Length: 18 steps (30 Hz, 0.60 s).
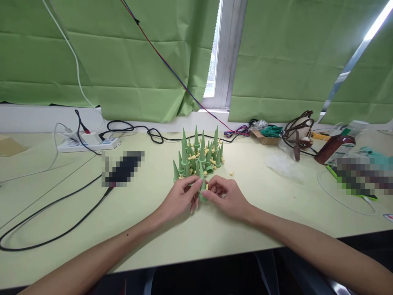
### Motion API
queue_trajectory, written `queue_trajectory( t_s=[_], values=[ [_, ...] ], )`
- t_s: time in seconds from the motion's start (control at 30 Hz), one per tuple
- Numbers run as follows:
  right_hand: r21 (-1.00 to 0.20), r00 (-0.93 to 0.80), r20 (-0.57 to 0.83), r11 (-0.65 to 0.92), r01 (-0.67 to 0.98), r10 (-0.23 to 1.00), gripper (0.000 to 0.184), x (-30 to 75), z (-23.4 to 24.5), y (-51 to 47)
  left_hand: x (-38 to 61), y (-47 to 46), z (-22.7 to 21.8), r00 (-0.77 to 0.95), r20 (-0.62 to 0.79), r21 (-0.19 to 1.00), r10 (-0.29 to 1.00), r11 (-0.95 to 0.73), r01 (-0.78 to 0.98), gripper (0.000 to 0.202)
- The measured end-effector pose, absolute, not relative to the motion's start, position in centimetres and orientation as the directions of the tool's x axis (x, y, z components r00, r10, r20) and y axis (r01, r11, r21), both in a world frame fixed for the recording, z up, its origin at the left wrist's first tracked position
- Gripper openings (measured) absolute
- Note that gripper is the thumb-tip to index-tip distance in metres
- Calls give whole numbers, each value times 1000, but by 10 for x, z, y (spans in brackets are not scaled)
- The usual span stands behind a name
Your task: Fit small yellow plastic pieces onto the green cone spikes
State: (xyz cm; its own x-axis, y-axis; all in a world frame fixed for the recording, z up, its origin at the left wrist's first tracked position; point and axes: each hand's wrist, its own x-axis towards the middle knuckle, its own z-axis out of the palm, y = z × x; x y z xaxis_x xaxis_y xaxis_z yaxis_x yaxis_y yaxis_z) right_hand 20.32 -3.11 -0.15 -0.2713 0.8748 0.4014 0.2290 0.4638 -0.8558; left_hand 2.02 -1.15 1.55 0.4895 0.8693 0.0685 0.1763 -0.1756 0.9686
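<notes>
Between my two hands a green plastic cone [202, 185] stands nearly upright, its wider base low and its tip up. My left hand [181, 196] pinches it from the left with thumb and fingers. From the right, my right hand [227, 196] closes its fingertips at the cone's lower part, beside a small yellow piece [207, 187]. Just beyond my hands is a cluster of similar green cones [202, 149], with small yellow pieces among them. A loose yellow piece [231, 173] lies on the table to the right of the cluster.
A blurred dark device [124, 168] with a black cable lies left; a white power strip [89, 143] sits behind it. At right are a clear plastic bag [284, 166], a small cardboard box [265, 137], a brown bottle [334, 148] and a green-edged phone [353, 182].
</notes>
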Motion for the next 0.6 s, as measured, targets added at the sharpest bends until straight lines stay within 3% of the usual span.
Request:
queue_trajectory(
  t_s=[0.6],
  values=[
    [-800, -282, 457, 528, 284, 844, 32, 196, -7, -32, 19, -8, 4, 510, 42, 962, 859, -172, 211, 47]
  ],
)
